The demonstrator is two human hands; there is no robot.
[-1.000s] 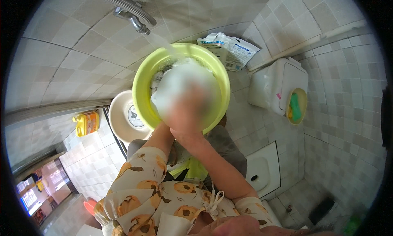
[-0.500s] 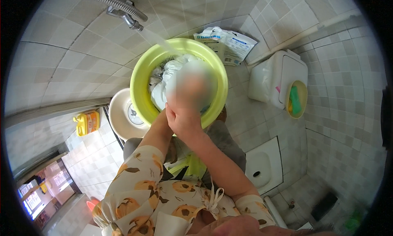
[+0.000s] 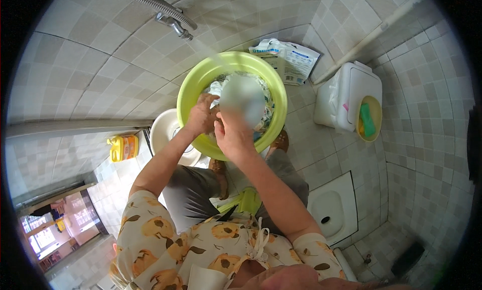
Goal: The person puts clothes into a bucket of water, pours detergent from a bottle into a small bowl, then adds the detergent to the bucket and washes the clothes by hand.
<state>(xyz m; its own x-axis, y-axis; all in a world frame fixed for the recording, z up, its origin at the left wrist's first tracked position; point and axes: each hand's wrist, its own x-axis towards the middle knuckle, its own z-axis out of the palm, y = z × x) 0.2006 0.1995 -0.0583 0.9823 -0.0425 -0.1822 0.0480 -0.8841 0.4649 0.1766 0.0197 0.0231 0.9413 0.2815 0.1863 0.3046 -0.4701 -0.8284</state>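
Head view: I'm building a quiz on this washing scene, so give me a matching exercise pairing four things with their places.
Things:
1. green basin
2. yellow jug
3. white bin
4. tap

Places:
A. far left, on the floor by the wall
B. right of the basin
C. on the wall above the basin
D. under both hands

Pairs: 1-D, 2-A, 3-B, 4-C

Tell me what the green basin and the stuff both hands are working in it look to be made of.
Green basin: likely moulded plastic, with an even lime colour, smooth glossy wall and rolled rim. Contents: wet cloth, seemingly, pale and crumpled in folds, partly blurred. Left hand and right hand both press into it.
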